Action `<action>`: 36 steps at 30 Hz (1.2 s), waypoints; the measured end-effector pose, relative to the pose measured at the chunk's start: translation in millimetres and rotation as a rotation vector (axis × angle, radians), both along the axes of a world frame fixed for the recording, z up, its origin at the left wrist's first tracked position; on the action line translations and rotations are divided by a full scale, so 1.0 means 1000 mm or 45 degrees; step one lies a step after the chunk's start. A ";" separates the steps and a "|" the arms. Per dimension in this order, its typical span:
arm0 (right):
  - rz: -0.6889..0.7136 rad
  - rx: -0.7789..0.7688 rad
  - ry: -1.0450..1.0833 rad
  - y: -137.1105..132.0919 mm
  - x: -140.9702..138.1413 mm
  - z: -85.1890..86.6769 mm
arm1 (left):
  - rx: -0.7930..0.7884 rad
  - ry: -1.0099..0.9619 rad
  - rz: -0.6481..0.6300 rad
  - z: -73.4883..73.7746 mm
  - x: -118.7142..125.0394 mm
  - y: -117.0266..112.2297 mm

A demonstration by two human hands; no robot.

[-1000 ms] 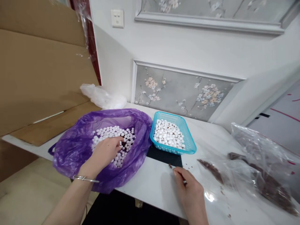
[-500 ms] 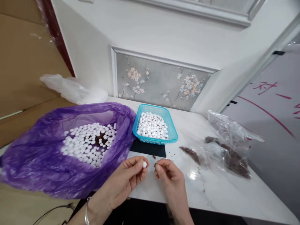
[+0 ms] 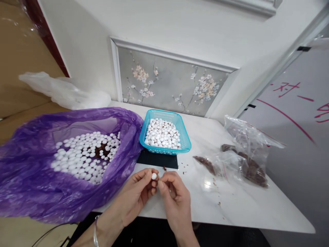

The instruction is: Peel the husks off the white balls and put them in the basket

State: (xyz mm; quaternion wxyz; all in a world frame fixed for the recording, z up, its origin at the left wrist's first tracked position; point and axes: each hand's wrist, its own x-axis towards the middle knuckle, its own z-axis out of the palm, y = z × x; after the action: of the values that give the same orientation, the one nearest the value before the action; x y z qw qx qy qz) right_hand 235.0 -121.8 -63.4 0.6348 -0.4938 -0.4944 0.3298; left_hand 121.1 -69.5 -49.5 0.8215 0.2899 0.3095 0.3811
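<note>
Now I've brought the right hand (image 3: 177,200), pinched narrow, contents unclear, beside the white ball (image 3: 154,176) the left hand (image 3: 135,196) pinches: seemingly two-handed work.

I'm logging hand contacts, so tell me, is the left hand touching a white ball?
Touching. The head view shows a white ball pinched in the left hand, with no visible gap between them.
</note>
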 end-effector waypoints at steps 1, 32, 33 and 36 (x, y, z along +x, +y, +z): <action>-0.018 0.011 -0.023 0.000 -0.001 0.000 | -0.008 -0.004 0.005 0.000 0.000 0.000; -0.187 0.083 -0.308 0.001 -0.009 -0.006 | 0.064 0.029 0.040 0.000 -0.001 -0.002; -0.179 0.073 -0.295 0.001 -0.009 -0.006 | 0.072 0.031 0.036 -0.001 -0.001 -0.002; -0.158 0.028 -0.247 0.001 -0.008 -0.007 | 0.087 0.042 0.033 -0.002 -0.002 -0.002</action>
State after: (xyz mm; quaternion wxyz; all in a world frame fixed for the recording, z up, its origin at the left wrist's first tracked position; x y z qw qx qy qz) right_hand 226.5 -120.7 -70.3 0.6086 -0.5460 -0.5256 0.2352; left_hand 118.8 -71.3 -51.6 0.8008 0.3202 0.3136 0.3973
